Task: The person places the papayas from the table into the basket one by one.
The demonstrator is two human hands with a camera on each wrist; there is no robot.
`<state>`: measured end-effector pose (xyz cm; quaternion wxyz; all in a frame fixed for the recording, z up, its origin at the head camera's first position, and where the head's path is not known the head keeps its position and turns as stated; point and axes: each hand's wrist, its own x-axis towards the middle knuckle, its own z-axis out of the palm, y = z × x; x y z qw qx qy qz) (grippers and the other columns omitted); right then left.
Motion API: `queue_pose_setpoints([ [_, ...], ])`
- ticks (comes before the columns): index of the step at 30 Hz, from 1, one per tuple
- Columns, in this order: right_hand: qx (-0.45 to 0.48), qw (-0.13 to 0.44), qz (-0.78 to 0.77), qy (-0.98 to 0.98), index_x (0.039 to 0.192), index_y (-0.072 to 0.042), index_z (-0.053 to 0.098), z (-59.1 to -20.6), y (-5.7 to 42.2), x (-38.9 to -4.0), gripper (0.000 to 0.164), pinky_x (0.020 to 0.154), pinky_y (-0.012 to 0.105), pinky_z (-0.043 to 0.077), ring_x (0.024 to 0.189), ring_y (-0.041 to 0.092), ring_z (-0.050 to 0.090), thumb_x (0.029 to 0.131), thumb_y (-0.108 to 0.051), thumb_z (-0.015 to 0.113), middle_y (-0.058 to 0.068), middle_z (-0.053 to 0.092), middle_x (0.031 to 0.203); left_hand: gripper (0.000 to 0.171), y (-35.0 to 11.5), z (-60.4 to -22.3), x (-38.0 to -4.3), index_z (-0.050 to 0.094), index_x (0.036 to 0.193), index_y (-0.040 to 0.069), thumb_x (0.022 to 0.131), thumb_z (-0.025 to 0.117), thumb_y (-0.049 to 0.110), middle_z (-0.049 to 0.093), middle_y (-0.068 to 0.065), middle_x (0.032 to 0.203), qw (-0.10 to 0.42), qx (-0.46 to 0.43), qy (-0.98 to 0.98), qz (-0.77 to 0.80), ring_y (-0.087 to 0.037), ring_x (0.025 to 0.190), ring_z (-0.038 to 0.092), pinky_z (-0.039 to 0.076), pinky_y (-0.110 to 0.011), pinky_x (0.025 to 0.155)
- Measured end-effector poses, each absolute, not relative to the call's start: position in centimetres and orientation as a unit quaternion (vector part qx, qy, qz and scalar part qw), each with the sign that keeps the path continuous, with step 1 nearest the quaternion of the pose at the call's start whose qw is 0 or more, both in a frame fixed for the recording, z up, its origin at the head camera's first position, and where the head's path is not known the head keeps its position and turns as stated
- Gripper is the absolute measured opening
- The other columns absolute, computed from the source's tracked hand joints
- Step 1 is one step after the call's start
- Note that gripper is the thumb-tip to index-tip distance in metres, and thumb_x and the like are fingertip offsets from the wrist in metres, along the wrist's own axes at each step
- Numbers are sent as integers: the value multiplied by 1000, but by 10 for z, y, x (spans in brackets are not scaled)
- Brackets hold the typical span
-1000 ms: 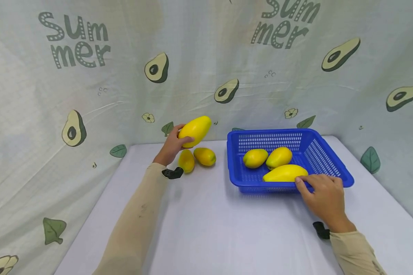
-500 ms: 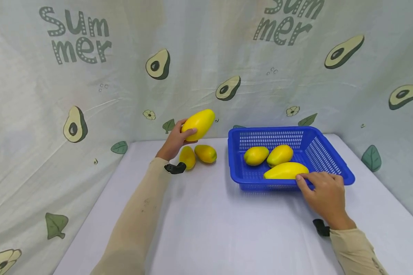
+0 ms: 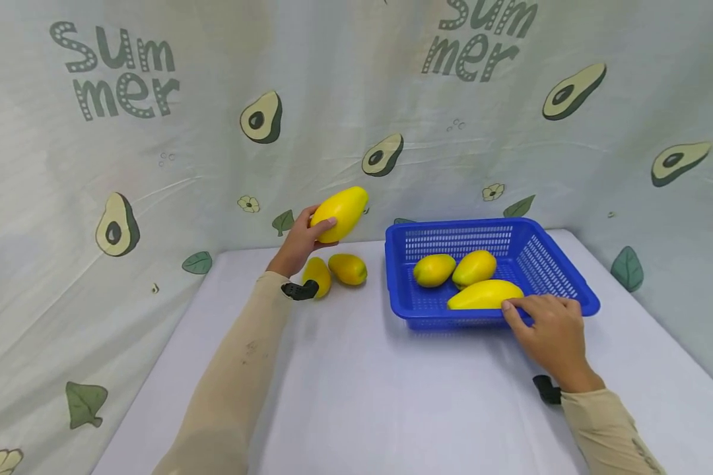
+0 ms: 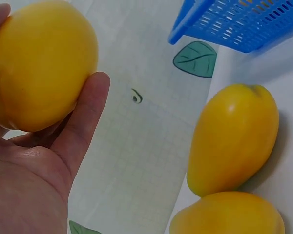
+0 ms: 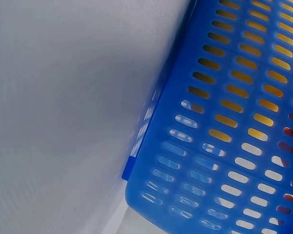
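My left hand [image 3: 300, 243] holds a large smooth yellow mango [image 3: 341, 212] above the back of the table, thumb on the near side. In the left wrist view the held mango [image 4: 44, 63] rests against palm and fingers. Below it on the table lie two smaller yellow mangoes, one [image 3: 317, 277] partly behind the wrist and the other [image 3: 348, 270] beside it. My right hand [image 3: 551, 330] grips the front rim of a blue plastic basket [image 3: 440, 315]. Inside the basket are a long yellow mango [image 3: 486, 295] along the front wall and two smaller mangoes [image 3: 434, 270] behind it.
A white cloth covers the table [image 3: 380, 396]. Behind and beside it hangs a pale curtain [image 3: 327, 86] printed with avocados and leaves. The basket's slotted wall [image 5: 224, 97] fills much of the right wrist view, with yellow showing through the slots.
My left hand has risen slightly with the mango, which now sits higher over the two on the table. The right hand keeps its grip on the rim. The head view shifts a little.
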<state>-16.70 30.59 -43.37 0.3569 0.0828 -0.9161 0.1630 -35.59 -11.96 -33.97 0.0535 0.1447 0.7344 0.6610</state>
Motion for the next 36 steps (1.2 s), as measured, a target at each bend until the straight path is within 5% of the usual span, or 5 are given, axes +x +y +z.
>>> queue_pose_setpoints([
  [16, 89, 360, 163, -914, 95, 2, 74, -434, 302, -166, 29, 85, 59, 36, 88, 41, 62, 88, -26, 71, 20, 71, 86, 65, -95, -323, -354, 37, 147, 19, 91, 71, 24, 51, -11, 132, 71, 174, 748, 636, -31, 113, 54, 47, -44, 100],
  [36, 84, 355, 162, -917, 95, 3, 74, -429, 301, -166, 30, 84, 59, 37, 88, 42, 62, 88, -26, 70, 21, 71, 88, 66, -59, -295, -352, 37, 148, 19, 92, 70, 32, 50, -7, 133, 110, 228, 755, 605, -27, 114, 57, 50, -39, 98],
])
